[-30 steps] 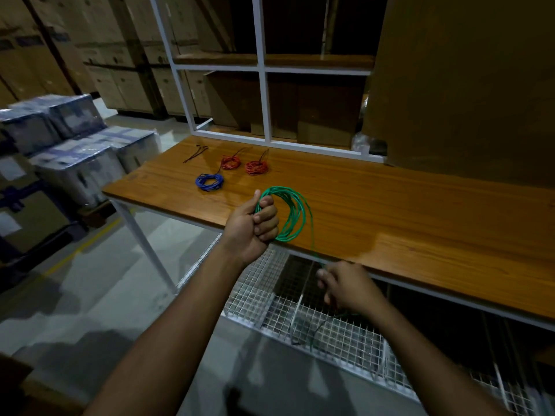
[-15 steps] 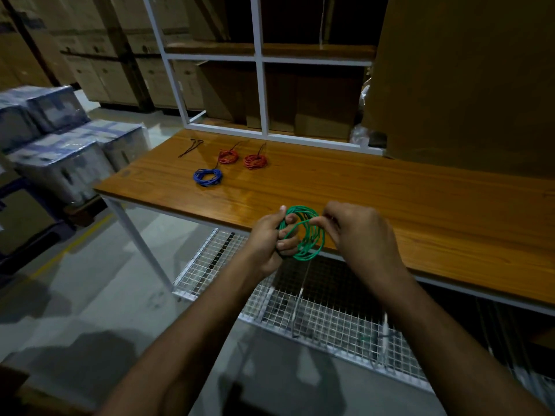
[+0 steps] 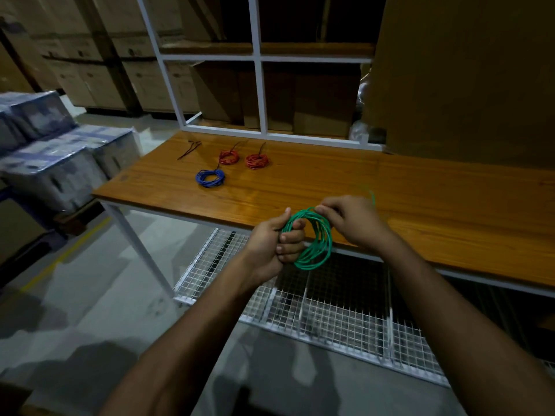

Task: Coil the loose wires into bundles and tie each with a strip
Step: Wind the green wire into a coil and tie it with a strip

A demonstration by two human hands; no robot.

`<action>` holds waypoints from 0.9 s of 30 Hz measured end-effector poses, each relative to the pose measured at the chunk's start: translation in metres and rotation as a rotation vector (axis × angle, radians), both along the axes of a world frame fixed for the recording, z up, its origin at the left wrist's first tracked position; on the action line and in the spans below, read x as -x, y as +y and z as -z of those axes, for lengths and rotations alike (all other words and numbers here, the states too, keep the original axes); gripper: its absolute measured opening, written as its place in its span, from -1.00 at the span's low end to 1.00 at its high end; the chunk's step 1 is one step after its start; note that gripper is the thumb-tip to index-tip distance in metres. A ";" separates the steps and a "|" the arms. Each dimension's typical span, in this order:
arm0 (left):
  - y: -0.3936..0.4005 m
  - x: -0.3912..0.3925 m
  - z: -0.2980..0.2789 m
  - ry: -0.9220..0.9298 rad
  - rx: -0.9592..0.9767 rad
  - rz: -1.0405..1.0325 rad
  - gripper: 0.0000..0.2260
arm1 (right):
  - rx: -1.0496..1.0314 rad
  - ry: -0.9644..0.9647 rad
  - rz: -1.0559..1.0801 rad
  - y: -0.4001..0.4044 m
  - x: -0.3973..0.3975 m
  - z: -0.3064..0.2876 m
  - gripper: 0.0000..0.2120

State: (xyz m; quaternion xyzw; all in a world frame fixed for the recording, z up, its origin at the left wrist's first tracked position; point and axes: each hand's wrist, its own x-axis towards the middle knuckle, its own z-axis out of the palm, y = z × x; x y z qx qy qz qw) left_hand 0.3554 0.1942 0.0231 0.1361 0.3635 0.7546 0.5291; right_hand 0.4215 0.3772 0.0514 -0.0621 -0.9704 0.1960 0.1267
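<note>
A green wire coil hangs in the air at the front edge of the wooden table. My left hand is fisted around the coil's left side. My right hand pinches the wire at the top of the coil, and a short green tail sticks up behind it. On the table's far left lie a tied blue bundle, two tied red bundles, and a few dark tie strips.
A white wire-mesh shelf runs under the table. A white frame and a large brown cardboard sheet stand at the table's back. Wrapped boxes are stacked on the floor to the left.
My right hand came up from below the table edge to the top of the green coil, drawing the loose wire in. The tail no longer hangs down to the mesh shelf.
</note>
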 end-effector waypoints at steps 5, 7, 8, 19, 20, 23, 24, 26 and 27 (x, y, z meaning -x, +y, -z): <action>-0.014 0.015 -0.003 -0.078 -0.093 -0.072 -0.70 | 0.400 -0.136 -0.120 -0.006 -0.005 0.037 -0.70; -0.018 0.024 -0.007 -0.098 -0.150 -0.135 -0.71 | 0.570 -0.102 -0.059 -0.015 -0.017 0.043 -0.77; -0.019 0.028 -0.008 -0.096 -0.162 -0.159 -0.71 | 0.683 -0.078 -0.019 -0.022 -0.023 0.047 -0.80; 0.005 0.033 -0.009 -0.015 -0.057 -0.333 -0.66 | -0.207 -0.460 -0.034 -0.085 -0.062 0.031 -0.39; 0.009 0.031 -0.008 -0.011 -0.043 -0.337 -0.66 | -0.344 -0.403 -0.055 -0.090 -0.064 0.021 -0.49; 0.019 0.024 -0.006 0.045 0.013 -0.352 -0.65 | -0.514 -0.270 -0.121 -0.089 -0.070 -0.008 -0.76; 0.022 0.021 -0.005 0.079 0.044 -0.360 -0.65 | -0.534 -0.195 -0.136 -0.085 -0.070 -0.017 -0.78; 0.029 0.015 -0.002 0.129 0.102 -0.368 -0.63 | -0.536 0.057 -0.127 -0.075 -0.067 -0.024 -0.85; 0.032 0.012 0.000 0.141 0.116 -0.358 -0.63 | -0.479 0.180 -0.095 -0.065 -0.063 -0.020 -0.83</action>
